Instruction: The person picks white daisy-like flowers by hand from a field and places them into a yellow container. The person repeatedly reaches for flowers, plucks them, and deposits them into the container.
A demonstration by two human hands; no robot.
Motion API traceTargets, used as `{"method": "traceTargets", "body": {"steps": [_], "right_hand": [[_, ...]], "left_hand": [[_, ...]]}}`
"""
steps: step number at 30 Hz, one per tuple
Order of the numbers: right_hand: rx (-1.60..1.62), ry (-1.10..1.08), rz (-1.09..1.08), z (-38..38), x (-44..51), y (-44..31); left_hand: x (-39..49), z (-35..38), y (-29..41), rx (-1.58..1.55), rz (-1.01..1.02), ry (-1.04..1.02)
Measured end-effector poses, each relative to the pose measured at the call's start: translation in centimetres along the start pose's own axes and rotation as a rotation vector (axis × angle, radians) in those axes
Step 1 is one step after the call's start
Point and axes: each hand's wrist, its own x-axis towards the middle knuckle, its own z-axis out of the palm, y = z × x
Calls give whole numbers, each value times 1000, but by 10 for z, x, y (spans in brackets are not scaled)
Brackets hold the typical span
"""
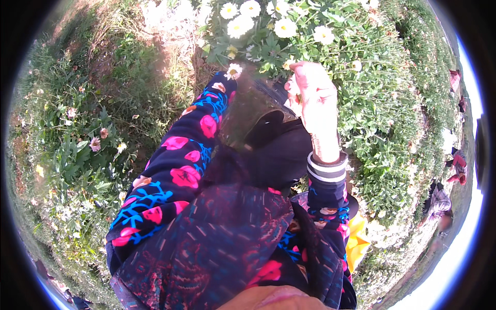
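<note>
My right hand is raised at the edge of a flowering plant, its fingers curled around pale petals, apparently white flower heads. Strong sunlight washes out the hand, so the details of the grip are hard to see. A yellowish-white flower sits at the knuckles. My left hand is out of sight; only its dark floral sleeve shows, reaching forward to the foliage. At the sleeve's end is a white daisy-like flower with a yellow centre. More white blooms stand just beyond on leafy stems.
Dense green plants rise on the right, and a grassy strip runs on the left. A dark patterned cloth hangs over my front. Something yellow is by my right elbow. Other people are at the far right.
</note>
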Motion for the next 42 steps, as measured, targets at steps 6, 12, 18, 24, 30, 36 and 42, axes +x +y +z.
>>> {"method": "traceTargets", "body": {"steps": [6,12,18,24,30,36,42], "right_hand": [[324,102,384,-58,-3,92],[-196,-539,603,27,12,82],[-960,-203,-62,33,73,154],[-1015,-219,51,33,95,131],[-761,-57,-170,34,99,133],[-826,-194,-310,16,102,162],[-972,-228,329,14,114,172]], "left_hand": [[-25,-3,-33,-700,-482,-223],[-66,-5,-11,-1097,-270,-100],[-34,-45,39,-1093,-204,118],[-6,-66,-4,-1749,-147,-599],[7,-58,-13,-2104,-201,-585],[1,-52,-24,-2240,-110,-688],[-14,-55,-35,-1942,-264,-453]]}}
